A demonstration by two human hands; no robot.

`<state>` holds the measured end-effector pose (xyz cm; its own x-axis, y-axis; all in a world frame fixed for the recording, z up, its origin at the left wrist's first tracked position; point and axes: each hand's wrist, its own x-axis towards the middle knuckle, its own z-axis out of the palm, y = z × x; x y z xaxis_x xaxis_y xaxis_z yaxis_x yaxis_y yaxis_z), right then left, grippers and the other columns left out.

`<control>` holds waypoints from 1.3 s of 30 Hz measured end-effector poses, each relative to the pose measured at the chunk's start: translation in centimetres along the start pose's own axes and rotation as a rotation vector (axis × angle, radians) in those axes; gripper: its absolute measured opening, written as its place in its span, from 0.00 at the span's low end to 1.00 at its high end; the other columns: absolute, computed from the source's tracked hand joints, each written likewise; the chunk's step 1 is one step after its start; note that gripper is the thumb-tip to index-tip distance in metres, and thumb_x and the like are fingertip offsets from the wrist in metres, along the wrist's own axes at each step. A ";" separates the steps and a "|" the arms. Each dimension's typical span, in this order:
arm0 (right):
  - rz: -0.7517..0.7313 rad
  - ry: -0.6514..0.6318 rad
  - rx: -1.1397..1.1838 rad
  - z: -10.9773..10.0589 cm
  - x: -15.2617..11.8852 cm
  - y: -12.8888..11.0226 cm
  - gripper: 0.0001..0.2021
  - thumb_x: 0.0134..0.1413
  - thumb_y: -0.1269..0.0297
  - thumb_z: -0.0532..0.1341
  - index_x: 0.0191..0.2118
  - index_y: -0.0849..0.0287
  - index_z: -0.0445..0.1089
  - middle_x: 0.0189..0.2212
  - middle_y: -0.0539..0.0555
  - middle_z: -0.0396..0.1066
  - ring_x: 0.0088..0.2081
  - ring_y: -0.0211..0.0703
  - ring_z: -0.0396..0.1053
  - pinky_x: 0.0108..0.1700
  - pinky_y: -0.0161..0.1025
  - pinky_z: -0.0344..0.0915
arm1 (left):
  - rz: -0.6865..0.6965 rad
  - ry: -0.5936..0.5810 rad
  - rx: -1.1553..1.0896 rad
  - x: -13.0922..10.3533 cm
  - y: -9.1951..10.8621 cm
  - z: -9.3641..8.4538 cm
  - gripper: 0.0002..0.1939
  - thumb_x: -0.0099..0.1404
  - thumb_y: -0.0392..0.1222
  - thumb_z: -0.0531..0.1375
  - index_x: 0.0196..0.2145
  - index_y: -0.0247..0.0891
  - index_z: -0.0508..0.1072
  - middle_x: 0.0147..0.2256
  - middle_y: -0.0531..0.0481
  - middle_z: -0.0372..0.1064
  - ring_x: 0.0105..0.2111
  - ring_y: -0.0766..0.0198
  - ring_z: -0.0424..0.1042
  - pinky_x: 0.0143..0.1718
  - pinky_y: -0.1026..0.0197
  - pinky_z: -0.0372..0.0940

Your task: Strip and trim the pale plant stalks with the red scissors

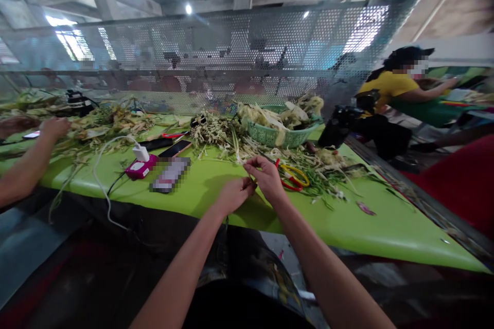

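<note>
My left hand [236,194] is closed near the front edge of the green table [204,193], its fingertips pinched round something too small to make out. Just right of it and a little higher, my right hand [264,175] pinches the lower end of a pale plant strand [236,145], which rises towards the heap behind. The two hands nearly touch. Red-handled scissors [290,183] and a yellow-handled tool [299,174] lie right of my right hand, partly among green stems [328,185].
A green basket [266,134] of pale husks stands behind my hands. Phones [175,149] and a pink power socket [141,167] with a white cable lie to the left. Another person's hands work at far left. A person in yellow [397,85] sits at right, beyond a black object [335,126].
</note>
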<state>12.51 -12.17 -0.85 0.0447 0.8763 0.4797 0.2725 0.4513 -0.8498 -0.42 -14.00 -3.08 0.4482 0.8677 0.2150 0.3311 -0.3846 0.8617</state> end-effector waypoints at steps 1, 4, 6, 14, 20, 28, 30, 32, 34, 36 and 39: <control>0.007 0.014 0.000 0.0 0.1 0.1 0.08 0.48 0.59 0.63 0.28 0.58 0.69 0.25 0.50 0.68 0.32 0.42 0.65 0.36 0.38 0.61 | -0.006 0.014 -0.069 0.1 -0.1 0.0 0.15 0.63 0.50 0.53 0.27 0.38 0.70 0.25 0.51 0.67 0.27 0.63 0.63 0.31 0.62 0.56; 0.004 0.067 0.005 -0.1 0.4 0.1 0.11 0.50 0.57 0.62 0.34 0.59 0.71 0.32 0.53 0.71 0.36 0.44 0.66 0.40 0.40 0.62 | -0.069 0.128 -0.400 0.4 -0.4 -0.2 0.18 0.61 0.55 0.55 0.27 0.37 0.70 0.24 0.52 0.66 0.27 0.65 0.63 0.30 0.63 0.57; 0.001 0.094 0.040 -0.2 0.4 0.0 0.15 0.52 0.55 0.61 0.42 0.58 0.70 0.38 0.55 0.71 0.39 0.44 0.66 0.42 0.40 0.62 | -0.151 0.244 -0.658 0.6 -0.4 -0.5 0.20 0.60 0.58 0.56 0.29 0.36 0.71 0.24 0.52 0.66 0.26 0.67 0.63 0.30 0.64 0.58; 0.178 -0.229 0.089 -0.1 -0.5 0.1 0.14 0.45 0.51 0.65 0.29 0.59 0.71 0.24 0.51 0.70 0.28 0.41 0.66 0.32 0.37 0.61 | -0.248 0.429 -1.081 0.9 -0.6 -1.4 0.17 0.51 0.51 0.66 0.33 0.37 0.69 0.23 0.56 0.66 0.22 0.71 0.65 0.27 0.67 0.60; 0.189 -0.126 0.117 -0.1 -0.2 0.5 0.14 0.43 0.53 0.65 0.27 0.59 0.71 0.21 0.49 0.68 0.26 0.39 0.64 0.31 0.37 0.59 | -0.236 0.400 -1.018 0.6 -0.5 -1.2 0.16 0.53 0.50 0.65 0.34 0.36 0.71 0.23 0.56 0.65 0.22 0.72 0.62 0.26 0.67 0.58; 0.169 0.012 0.110 -0.1 0.0 0.7 0.12 0.46 0.54 0.64 0.27 0.59 0.69 0.21 0.48 0.66 0.26 0.39 0.62 0.32 0.37 0.59 | -0.228 0.418 -1.010 0.6 -0.5 -0.9 0.15 0.52 0.47 0.66 0.32 0.36 0.71 0.25 0.55 0.67 0.23 0.72 0.65 0.25 0.68 0.58; 0.151 0.037 0.078 -0.3 0.0 0.6 0.13 0.46 0.54 0.64 0.28 0.59 0.69 0.22 0.49 0.66 0.26 0.39 0.62 0.31 0.37 0.58 | -0.210 0.390 -1.056 0.7 -0.7 -1.0 0.16 0.51 0.47 0.67 0.33 0.36 0.71 0.24 0.55 0.67 0.23 0.72 0.65 0.26 0.68 0.59; 0.103 0.087 0.034 -0.5 0.0 0.4 0.14 0.47 0.53 0.64 0.32 0.59 0.68 0.25 0.50 0.67 0.26 0.39 0.61 0.30 0.37 0.59 | -0.195 0.377 -1.087 0.7 -0.9 -1.1 0.17 0.50 0.47 0.68 0.34 0.36 0.70 0.24 0.54 0.68 0.23 0.71 0.67 0.27 0.67 0.61; 0.058 0.154 0.007 -0.5 -0.2 0.2 0.17 0.46 0.53 0.65 0.38 0.59 0.66 0.32 0.52 0.68 0.27 0.38 0.61 0.31 0.36 0.60 | -0.180 0.388 -1.107 0.8 -0.9 -1.2 0.18 0.50 0.48 0.68 0.35 0.37 0.69 0.25 0.53 0.70 0.24 0.68 0.69 0.29 0.65 0.62; 0.056 0.189 -0.020 -0.3 -0.5 -0.2 0.20 0.46 0.53 0.65 0.41 0.58 0.64 0.35 0.52 0.68 0.26 0.37 0.60 0.29 0.36 0.60 | -0.163 0.406 -1.121 0.9 -0.9 -1.2 0.18 0.50 0.48 0.68 0.35 0.38 0.68 0.27 0.52 0.71 0.26 0.67 0.70 0.31 0.63 0.64; 0.027 0.075 -0.194 0.3 -1.2 -0.7 0.14 0.49 0.52 0.63 0.35 0.57 0.64 0.30 0.51 0.67 0.25 0.38 0.60 0.27 0.36 0.57 | -0.129 0.434 -1.106 0.9 -0.9 -1.2 0.17 0.51 0.46 0.68 0.35 0.39 0.68 0.29 0.54 0.69 0.29 0.67 0.70 0.34 0.63 0.64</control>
<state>12.00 -13.52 -0.86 0.1240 0.8695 0.4781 0.4502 0.3800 -0.8080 -1.31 -12.48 -3.12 0.0754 0.9958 0.0520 -0.6369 0.0080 0.7709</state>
